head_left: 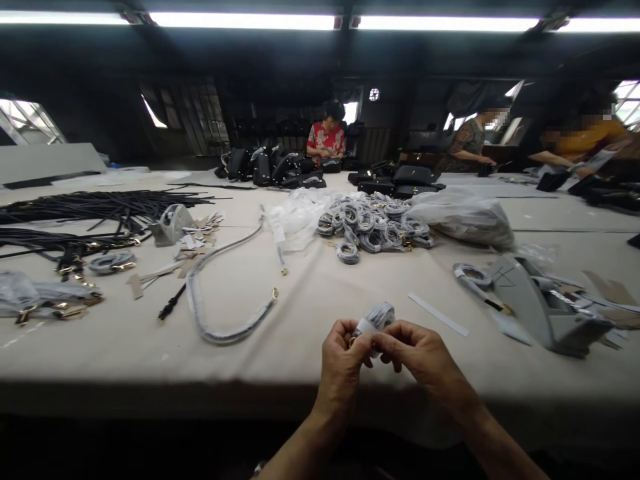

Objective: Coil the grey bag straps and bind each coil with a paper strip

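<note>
Just over the table's near edge, both hands close around a coiled bag strap [383, 315] in clear plastic wrapping, with a white paper band around it. My left hand [344, 353] grips the coil from the left, and a bit of gold metal shows by its fingers. My right hand [415, 347] pinches at the band from the right, its thumb and fingers together near my left thumb. A loose wrapped strap [220, 339] with a gold clasp lies in a curve to the left. Beyond the hands is a heap of coiled straps [373, 223].
A grey tape dispenser [545, 307] stands at right beside another coiled strap [473, 275] and a white paper strip [438, 315]. A second dispenser [170, 225], paper scraps and black straps [95, 207] lie left. Black bags [270, 165] and several people are across the table.
</note>
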{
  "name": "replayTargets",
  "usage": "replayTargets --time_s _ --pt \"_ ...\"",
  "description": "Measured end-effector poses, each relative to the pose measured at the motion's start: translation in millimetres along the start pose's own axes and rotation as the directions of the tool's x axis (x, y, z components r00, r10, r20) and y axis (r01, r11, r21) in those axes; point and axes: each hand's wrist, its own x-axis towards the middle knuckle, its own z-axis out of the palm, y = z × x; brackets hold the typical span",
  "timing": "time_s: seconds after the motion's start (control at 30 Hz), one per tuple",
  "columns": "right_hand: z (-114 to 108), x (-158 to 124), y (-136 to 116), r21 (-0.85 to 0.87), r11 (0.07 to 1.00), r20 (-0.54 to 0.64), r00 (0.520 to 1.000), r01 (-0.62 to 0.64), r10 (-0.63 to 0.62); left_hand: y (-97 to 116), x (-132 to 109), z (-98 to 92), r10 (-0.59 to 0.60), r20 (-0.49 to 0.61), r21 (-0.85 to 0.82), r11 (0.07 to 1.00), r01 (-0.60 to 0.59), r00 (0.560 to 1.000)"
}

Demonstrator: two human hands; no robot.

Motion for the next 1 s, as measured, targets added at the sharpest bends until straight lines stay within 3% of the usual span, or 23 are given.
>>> replayTargets --time_s 0.2,0.4,0.53,0.73,0.87,1.0 --pt "4 6 -6 0.071 0.996 0.064 0.997 -0.050 0.045 -2 0 -8.7 -0.009 0.024 -0.017 1.000 0.010 1.000" --pt "-1 6 -14 -0.033 0.997 0.132 0.989 -0.070 0.074 -3 -4 -10.2 -0.017 0.078 -0.179 0.983 0.030 0.997" --pt "0 3 -20 -0.049 0.998 0.197 0.979 -0.049 0.058 0 -8 -12.4 0.000 0.115 -0.188 0.982 0.022 0.993" --pt "12 3 -10 -0.046 0.998 0.022 0.999 -0.047 0.048 4 -12 -14.4 0.117 0.180 0.057 0.990 -0.129 0.977" --pt "15 9 3 -0.078 0.994 -0.008 0.997 -0.081 0.080 0 -13 -15.2 0.181 0.155 0.214 0.954 -0.212 0.971" --pt "15 13 9 -0.199 0.980 -0.167 0.986 -0.022 -0.012 -5 -10 -17.7 0.270 0.160 0.355 0.882 -0.310 0.950"
